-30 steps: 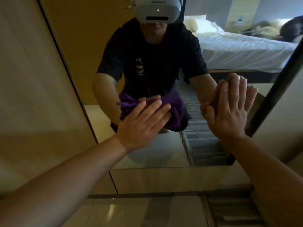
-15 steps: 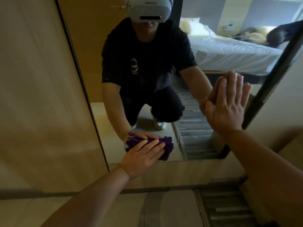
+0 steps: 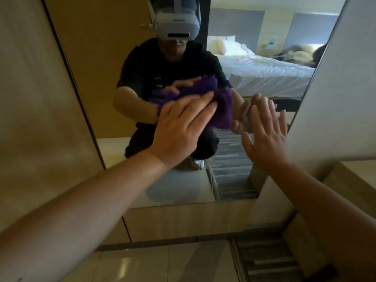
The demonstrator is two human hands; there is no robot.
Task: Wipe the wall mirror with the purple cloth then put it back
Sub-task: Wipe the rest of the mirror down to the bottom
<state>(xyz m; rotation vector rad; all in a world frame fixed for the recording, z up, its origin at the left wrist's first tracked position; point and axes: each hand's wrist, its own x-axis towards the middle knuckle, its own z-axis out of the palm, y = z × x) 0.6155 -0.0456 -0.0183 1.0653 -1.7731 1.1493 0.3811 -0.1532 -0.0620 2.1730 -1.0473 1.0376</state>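
Pressing crumpled purple fleece cloth [image 3: 221,106] flat against tall frameless wall mirror [image 3: 254,82], left hand [image 3: 181,129] fingers straight, slightly spread, for even wiping pressure. Right hand [image 3: 266,135] flat on glass, fingers together, bracing me.

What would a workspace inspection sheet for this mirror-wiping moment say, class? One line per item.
Surface: wall mirror, set in wood panels.
Job's things: purple cloth, bunched against the glass.
Clutter: nothing seen.
Hands: left hand presses the cloth with straight fingers; right hand flat on the glass near the mirror's right edge.
Cables: nothing seen.
Surroundings: white bed reflected; tiled floor below.
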